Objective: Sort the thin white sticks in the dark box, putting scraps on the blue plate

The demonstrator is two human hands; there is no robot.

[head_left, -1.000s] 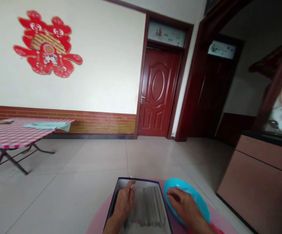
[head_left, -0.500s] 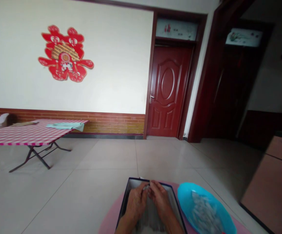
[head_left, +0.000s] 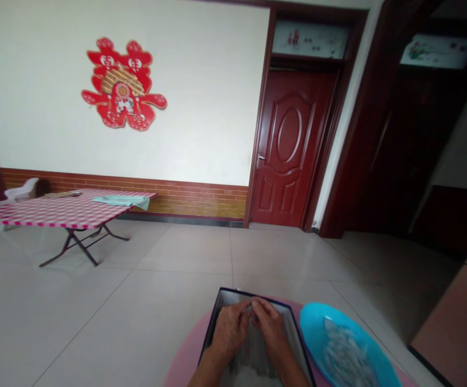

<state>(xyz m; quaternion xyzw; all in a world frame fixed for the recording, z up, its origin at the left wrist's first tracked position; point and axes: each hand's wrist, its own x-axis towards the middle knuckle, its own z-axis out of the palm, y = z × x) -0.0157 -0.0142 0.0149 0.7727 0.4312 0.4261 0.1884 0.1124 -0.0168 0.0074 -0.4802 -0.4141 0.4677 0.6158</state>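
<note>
Right hand [head_left: 272, 329] has moved from basin [head_left: 313, 321] to left hand [head_left: 229, 329]; either grip's state unclear.

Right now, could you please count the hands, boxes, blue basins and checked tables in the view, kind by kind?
Hands: 2 (left hand, right hand)
Box: 1
Blue basin: 1
Checked table: 1
Total: 5

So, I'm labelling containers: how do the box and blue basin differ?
The box is rectangular; the basin is rounded. The box has a dark-blue rim; the basin's is bright blue. Left hand and right hand are over the box, not the basin. Both containers sit on a pink surface.
</note>
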